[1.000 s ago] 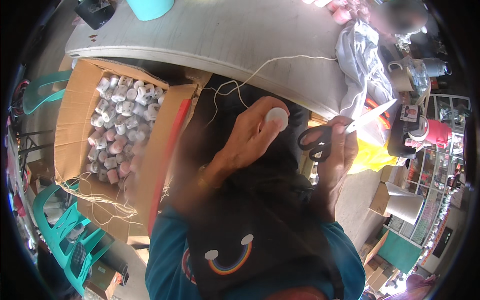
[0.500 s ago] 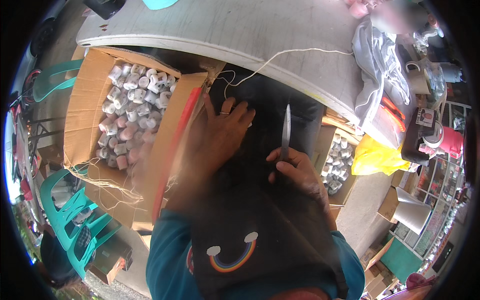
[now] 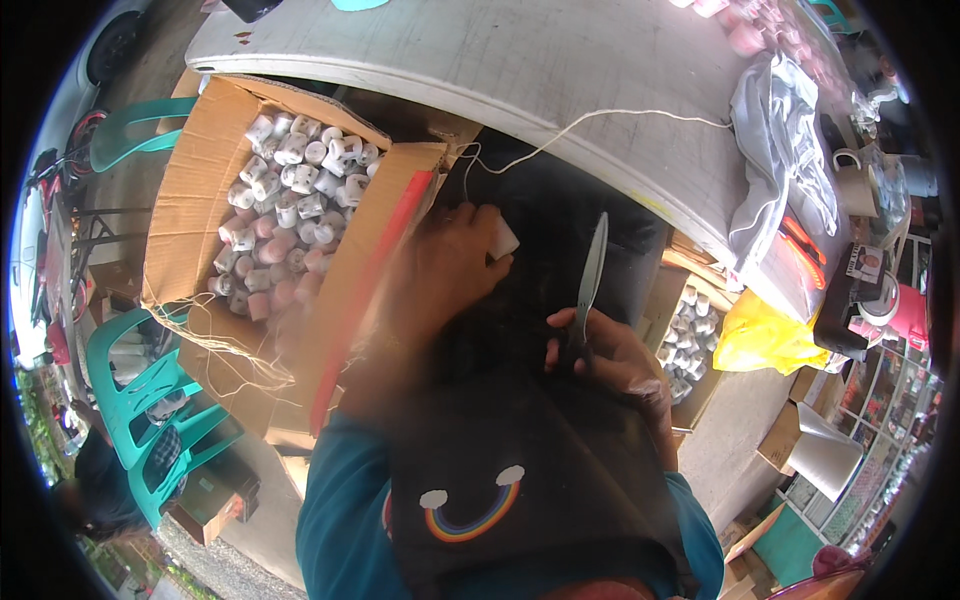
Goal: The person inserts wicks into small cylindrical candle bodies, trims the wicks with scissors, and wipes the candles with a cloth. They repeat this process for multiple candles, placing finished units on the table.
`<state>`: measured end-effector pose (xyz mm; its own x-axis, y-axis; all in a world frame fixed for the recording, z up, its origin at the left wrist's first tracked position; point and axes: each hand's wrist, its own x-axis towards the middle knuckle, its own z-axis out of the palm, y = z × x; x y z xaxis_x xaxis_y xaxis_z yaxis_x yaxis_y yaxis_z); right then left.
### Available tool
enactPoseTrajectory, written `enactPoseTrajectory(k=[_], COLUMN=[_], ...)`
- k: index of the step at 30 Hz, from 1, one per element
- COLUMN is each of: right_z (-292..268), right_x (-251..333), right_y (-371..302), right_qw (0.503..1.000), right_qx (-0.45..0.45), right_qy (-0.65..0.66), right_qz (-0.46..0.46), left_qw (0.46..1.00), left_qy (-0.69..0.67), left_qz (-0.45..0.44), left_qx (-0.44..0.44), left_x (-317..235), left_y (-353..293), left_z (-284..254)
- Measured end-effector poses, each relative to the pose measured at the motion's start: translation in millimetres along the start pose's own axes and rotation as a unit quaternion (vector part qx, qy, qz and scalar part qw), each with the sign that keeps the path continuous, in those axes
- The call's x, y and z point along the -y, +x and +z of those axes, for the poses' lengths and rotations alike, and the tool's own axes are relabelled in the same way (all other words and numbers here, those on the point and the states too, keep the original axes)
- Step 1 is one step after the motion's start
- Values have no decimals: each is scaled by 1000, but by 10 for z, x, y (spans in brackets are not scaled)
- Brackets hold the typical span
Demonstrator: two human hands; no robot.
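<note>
My left hand (image 3: 455, 265) is closed, pinching a small white cylinder (image 3: 505, 238) between thumb and fingers beside the cardboard box; its back is partly blurred. My right hand (image 3: 618, 352) grips a pair of scissors (image 3: 594, 268) low at the dark handles, with the blades pointing up and away from me. A thin white cord (image 3: 560, 134) runs from the table down toward my left hand; where it ends behind the fingers is hidden. To the left, a large open cardboard box (image 3: 185, 215) holds many white and pinkish cylinders (image 3: 290, 205) like the pinched one.
A pale table (image 3: 450, 50) stretches across the far side. On the right are a second box with cylinders (image 3: 688, 340), a yellow plastic bag (image 3: 765, 335) and a grey cloth (image 3: 780, 150). Loose twine (image 3: 235, 365) hangs over the left box; green chairs (image 3: 135, 365) stand beyond it.
My left hand has turned and curled, bringing the pinched white cylinder into clearer sight. The scissors have tilted slightly to the right, and the whole view has shifted a little.
</note>
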<state>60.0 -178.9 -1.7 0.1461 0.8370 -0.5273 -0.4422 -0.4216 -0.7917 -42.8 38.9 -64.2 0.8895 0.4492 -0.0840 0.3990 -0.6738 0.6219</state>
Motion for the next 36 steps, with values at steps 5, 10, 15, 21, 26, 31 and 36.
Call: enactPoseTrajectory(k=[5, 10, 15, 21, 26, 31, 36], right_z=[-86, -168, -158, -104, -22, 8, 6], right_x=[52, 83, 54, 107, 183, 211, 194], right_y=[-51, -8, -4, 11, 60, 112, 139], right_qw=[999, 983, 973, 953, 957, 962, 960], right_qx=[-9, 32, 4, -9, -33, -39, -41], right_qy=[-35, -140, -183, -259, -253, -228, -233], right_qz=[-27, -112, -142, -156, -140, -144, -151], left_qw=[813, 497, 488, 486, 407, 350, 307], left_qy=[-570, -847, -851, -854, -885, -901, -915], left_qz=[-31, 35, 35, 4, -27, -10, 2], left_qx=[114, 184, 193, 188, 222, 255, 261], left_x=[-56, -167, -150, -138, -184, -235, -223], left_y=[43, 129, 133, 124, 121, 119, 143], left_z=[-221, -290, -306, -241, -181, -142, -151])
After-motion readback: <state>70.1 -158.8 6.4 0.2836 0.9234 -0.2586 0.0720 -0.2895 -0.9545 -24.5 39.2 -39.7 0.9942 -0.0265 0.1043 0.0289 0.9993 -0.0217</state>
